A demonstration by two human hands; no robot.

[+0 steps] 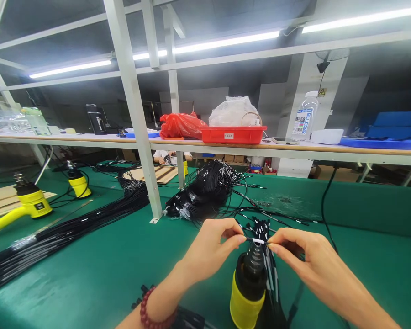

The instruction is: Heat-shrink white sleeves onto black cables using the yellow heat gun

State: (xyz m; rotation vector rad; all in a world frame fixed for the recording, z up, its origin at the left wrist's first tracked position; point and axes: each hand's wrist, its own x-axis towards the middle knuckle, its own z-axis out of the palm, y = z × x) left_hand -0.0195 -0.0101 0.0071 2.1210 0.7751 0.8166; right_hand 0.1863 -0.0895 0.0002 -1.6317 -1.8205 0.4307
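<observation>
At the heat gun's nozzle (254, 261): black cable (249, 239) with white sleeve (258, 241)
Left hand (215, 246), right hand (304, 251): pinching cable either side of sleeve

Lit by overhead tube lights (226, 42), blown out to white, hazy glow at upper right. Ceiling (208, 18) and far background dim, low contrast. Table (102, 260) well lit, soft sheen at lower left. Left hand (210, 246) and right hand (306, 251) evenly lit, no obvious motion blur. Wide-angle distortion: shelf post (132, 91) leans, edges stretched. Distant stuff soft; small print on bin label (229, 136) mushy.
</observation>
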